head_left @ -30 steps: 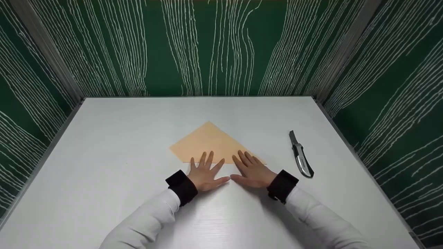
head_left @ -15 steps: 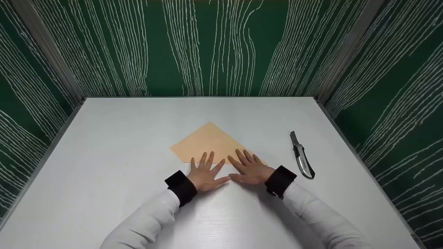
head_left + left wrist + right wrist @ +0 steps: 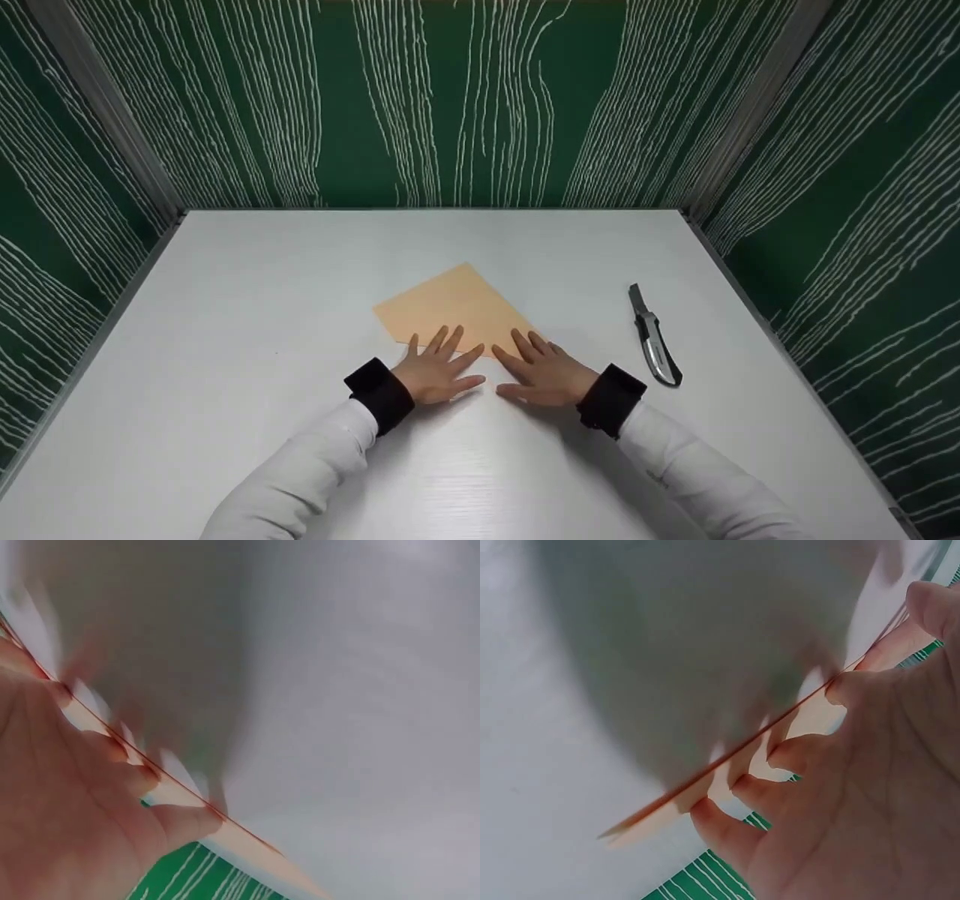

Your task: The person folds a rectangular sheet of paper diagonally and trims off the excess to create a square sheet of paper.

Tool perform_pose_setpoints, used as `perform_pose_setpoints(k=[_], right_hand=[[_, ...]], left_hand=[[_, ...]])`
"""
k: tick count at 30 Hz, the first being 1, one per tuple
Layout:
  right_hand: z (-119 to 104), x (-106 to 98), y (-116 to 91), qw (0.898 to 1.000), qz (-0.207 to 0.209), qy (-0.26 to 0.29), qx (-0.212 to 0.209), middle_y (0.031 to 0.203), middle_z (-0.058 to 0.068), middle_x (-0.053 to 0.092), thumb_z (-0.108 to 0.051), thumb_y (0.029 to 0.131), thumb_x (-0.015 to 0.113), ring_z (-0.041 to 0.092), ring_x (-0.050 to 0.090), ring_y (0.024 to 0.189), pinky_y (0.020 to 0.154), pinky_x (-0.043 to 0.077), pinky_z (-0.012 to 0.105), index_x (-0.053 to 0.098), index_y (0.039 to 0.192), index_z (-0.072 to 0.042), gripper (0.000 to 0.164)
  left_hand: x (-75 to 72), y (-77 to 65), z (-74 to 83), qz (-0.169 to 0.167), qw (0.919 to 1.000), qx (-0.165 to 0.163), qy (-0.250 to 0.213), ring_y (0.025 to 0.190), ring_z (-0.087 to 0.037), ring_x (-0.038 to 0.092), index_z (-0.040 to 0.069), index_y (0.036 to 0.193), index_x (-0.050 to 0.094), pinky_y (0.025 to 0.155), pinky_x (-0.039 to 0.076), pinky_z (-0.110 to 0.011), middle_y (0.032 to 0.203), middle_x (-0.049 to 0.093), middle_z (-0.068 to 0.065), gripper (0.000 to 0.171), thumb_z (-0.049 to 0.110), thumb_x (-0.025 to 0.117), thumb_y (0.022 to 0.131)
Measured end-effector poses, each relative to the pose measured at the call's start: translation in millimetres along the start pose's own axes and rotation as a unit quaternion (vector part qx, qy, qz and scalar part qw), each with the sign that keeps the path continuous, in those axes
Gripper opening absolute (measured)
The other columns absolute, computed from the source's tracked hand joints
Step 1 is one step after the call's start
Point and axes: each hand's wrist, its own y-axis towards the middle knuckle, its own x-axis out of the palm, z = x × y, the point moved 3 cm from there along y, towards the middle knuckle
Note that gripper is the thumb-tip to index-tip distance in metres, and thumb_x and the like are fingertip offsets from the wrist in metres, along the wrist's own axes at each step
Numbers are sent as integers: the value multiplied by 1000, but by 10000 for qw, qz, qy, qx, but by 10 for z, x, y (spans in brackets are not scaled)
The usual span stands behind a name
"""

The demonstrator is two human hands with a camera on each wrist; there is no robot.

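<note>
A folded sheet of orange paper lies on the white table, its near edge toward the person. My left hand spreads its fingers over the near left part of that edge. On the near right part rests my right hand, fingers also straight and spread, covering the right corner. Both thumbs lie on the table short of the paper, pointing at each other. In the left wrist view the fingertips touch the paper's edge. The right wrist view shows the paper's layered edge under the fingertips.
To the right of the hands lies a utility knife, its blade end pointing away from the person. The white table is bounded by green panels with white wavy lines at the back and sides.
The paper has turned slightly counterclockwise, its far corner shifting right and its left corner moving away. The left hand has moved slightly left; the right hand shifted left, then back right.
</note>
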Motion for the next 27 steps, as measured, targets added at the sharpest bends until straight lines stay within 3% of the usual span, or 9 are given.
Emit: perform_pose_setpoints(k=[9,13,21,27], right_hand=[[-47,-25,-56,9997,-126,-135,-135,172,24,11,-64,103,43,52,15,157,122,29,67,28,163,-28,72],[-93,-66,-75,9998,-205,-55,-50,172,21,13,-65,102,44,51,17,157,122,30,67,31,162,-31,70],[-181,-72,-109,9994,-110,-225,-241,169,25,23,-64,102,45,53,28,152,119,35,65,38,160,-26,70],[-256,-67,-149,9995,-54,-160,-271,168,27,25,-63,102,46,54,31,151,118,37,63,41,159,-23,70]], left_hand=[[-105,7,-190,-117,9982,587,-105,164,-31,4,31,164,24,129,4,-66,176,6,-7,58,54,24,110],[-134,2,-241,-68,9975,697,-60,164,-30,7,27,165,23,130,6,-63,175,8,-7,58,50,25,111],[-130,49,-236,307,9981,424,312,162,-32,16,21,164,27,130,16,-58,174,18,-8,61,49,31,110],[-145,102,-188,256,9995,38,169,163,-31,13,20,165,24,131,14,-57,175,14,-10,63,50,31,110]])
